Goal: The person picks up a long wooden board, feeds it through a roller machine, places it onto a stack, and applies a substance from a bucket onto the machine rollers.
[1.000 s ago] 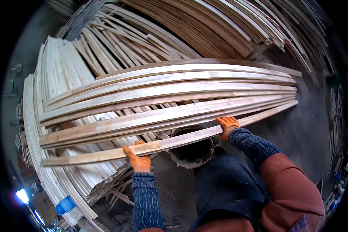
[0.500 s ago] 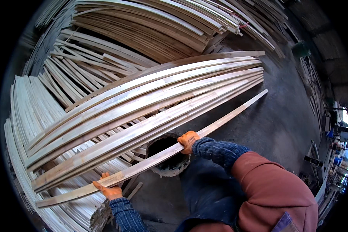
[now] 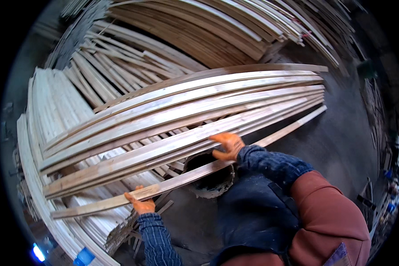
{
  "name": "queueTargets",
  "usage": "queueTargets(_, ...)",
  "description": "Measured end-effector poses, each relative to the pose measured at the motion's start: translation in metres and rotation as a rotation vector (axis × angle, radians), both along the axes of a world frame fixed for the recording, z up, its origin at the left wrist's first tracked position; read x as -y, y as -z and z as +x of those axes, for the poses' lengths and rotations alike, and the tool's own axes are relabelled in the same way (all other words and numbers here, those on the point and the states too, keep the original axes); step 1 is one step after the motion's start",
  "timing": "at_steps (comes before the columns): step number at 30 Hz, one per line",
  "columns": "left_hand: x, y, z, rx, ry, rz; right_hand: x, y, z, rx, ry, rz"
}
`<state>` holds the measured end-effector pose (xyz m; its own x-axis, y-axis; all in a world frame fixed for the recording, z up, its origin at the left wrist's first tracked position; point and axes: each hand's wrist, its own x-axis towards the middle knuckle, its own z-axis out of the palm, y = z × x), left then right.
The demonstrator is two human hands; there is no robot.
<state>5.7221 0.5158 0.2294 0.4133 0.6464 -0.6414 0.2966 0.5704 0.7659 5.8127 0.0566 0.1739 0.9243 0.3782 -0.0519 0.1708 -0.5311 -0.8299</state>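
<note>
A long, slightly bowed wooden strip [image 3: 177, 181] runs slantwise in front of me, from the lower left up to the right. My left hand [image 3: 142, 203], in an orange glove, grips it near its left end, the thumb in front and a fingertip showing over the upper edge. My right hand [image 3: 229, 147], gloved the same, is off the strip's face with thumb and fingers apart. Its fingertips reach the lower edge of a stack of wooden strips [image 3: 164, 155]; whether they touch cannot be told. The right wrist hides part of the strip.
A round, rough-rimmed drum [image 3: 226, 185] stands beneath the strip. Pale stacked strips [image 3: 60, 99] lie at the left, loose ones [image 3: 106, 66] behind. More long strips [image 3: 186, 35] fill the far side. A blue object [image 3: 84, 256] sits at the lower left.
My right hand has let go of the strip and moved up toward the stack, its fingers spreading. The left hand still holds the strip. The view has shifted, moving the scene rightward.
</note>
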Motion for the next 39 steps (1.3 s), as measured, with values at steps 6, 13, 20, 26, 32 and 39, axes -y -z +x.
queueTargets(6, 0.015, 0.011, -0.016, 0.098, -0.044, -0.038, -0.022, 0.009, 0.11, -0.043, 0.029, -0.438)
queueTargets(13, 0.057, 0.012, -0.022, 0.019, -0.039, 0.036, -0.072, 0.009, 0.15, -0.075, -0.128, -0.548)
queueTargets(20, 0.063, 0.004, -0.017, -0.105, -0.04, 0.092, -0.075, 0.009, 0.173, 0.073, -0.482, -0.864)
queueTargets(26, 0.082, -0.008, -0.023, 0.155, -0.005, 0.363, -0.085, -0.016, 0.18, -0.028, -0.545, -0.898)
queueTargets(32, 0.115, -0.033, -0.03, -0.096, -0.11, 0.686, -0.067, -0.018, 0.196, -0.111, -0.518, -0.772)
queueTargets(39, 0.128, -0.05, -0.017, -0.224, 0.069, 1.112, -0.067, 0.004, 0.175, -0.068, -0.367, -0.669)
